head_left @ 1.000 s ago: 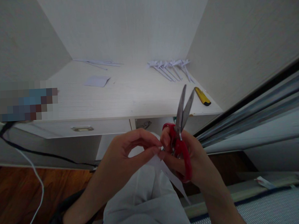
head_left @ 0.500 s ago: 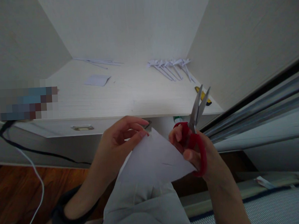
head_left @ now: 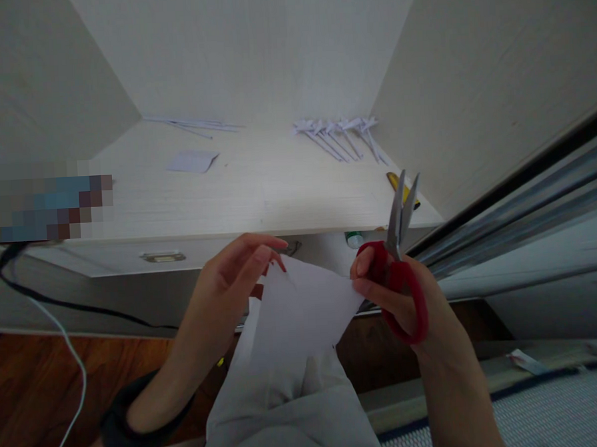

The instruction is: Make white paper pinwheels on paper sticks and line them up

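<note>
A piece of white paper (head_left: 307, 303) is stretched between my two hands, above my lap. My left hand (head_left: 236, 273) pinches its upper left corner between thumb and fingers. With thumb and fingertip, my right hand (head_left: 397, 295) grips the paper's right corner. Red-handled scissors (head_left: 401, 221) also hang in my right hand, fingers through the loops, blades pointing up and slightly parted. The blades stand clear of the paper.
On the white desk (head_left: 217, 201) lie thin paper sticks (head_left: 198, 124), a folded paper piece (head_left: 192, 161), several star-topped paper sticks (head_left: 334, 138) and a yellow-black cutter (head_left: 395, 182). A green-labelled cylinder (head_left: 354, 239) shows in the drawer. A black cable (head_left: 92, 304) hangs at left.
The paper has turned, and its right corner has come up. My right hand has risen slightly and now pinches that corner, with the scissors still in it. My left hand moved slightly left.
</note>
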Motion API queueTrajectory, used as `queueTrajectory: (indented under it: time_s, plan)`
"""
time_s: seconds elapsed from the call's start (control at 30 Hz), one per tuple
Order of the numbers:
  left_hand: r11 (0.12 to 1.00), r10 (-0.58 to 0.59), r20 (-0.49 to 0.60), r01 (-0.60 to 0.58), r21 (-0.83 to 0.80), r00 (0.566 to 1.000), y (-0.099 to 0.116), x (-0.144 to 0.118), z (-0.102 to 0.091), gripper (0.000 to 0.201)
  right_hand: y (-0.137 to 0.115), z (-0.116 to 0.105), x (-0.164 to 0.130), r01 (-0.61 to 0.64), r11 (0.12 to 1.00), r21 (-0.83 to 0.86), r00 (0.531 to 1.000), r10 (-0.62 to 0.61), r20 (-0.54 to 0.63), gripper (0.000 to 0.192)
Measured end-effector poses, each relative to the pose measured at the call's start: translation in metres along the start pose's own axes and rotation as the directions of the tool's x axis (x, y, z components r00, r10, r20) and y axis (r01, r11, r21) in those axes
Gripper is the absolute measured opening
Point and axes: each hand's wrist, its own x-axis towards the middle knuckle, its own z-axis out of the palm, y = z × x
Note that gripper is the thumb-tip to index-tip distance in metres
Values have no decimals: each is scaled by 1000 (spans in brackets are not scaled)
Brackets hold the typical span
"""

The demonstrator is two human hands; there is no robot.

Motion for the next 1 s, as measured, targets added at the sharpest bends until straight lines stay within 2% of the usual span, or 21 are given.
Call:
queueTrajectory:
  time_s: [0.07,0.13,0.2,0.3,0.43,0.53,0.63,0.8,1.0]
  plan:
    - [998,18,95,-11,-67,995,1,-1,0,33,-4,2,0,-5,999,-32,1000,6,25,13]
    - [997,24,225,-8,-73,974,2,-1,1,32,-7,4,1,-13,998,-57,998,17,67,13]
    - [1000,-8,344,7,3,939,4,0,3,23,-8,5,1,-24,997,-72,995,31,96,13]
    - [990,-60,437,-3,143,898,4,1,9,14,-7,9,1,-18,996,-89,993,28,114,12]
    - [979,-49,440,-43,198,897,5,-1,12,10,-8,14,1,15,994,-112,992,-1,125,11]
    - [987,-57,404,-10,162,913,6,-2,12,9,-8,16,1,24,994,-104,996,-14,91,10]
    - [991,-58,410,1,137,910,7,-3,11,9,-7,15,3,31,996,-87,998,-26,50,9]
    - [986,-23,401,-44,158,916,10,-3,15,13,-8,16,2,51,994,-102,996,-43,80,11]
    - [992,9,377,-55,112,926,11,-2,17,13,-10,22,-2,71,993,-93,996,-66,56,10]
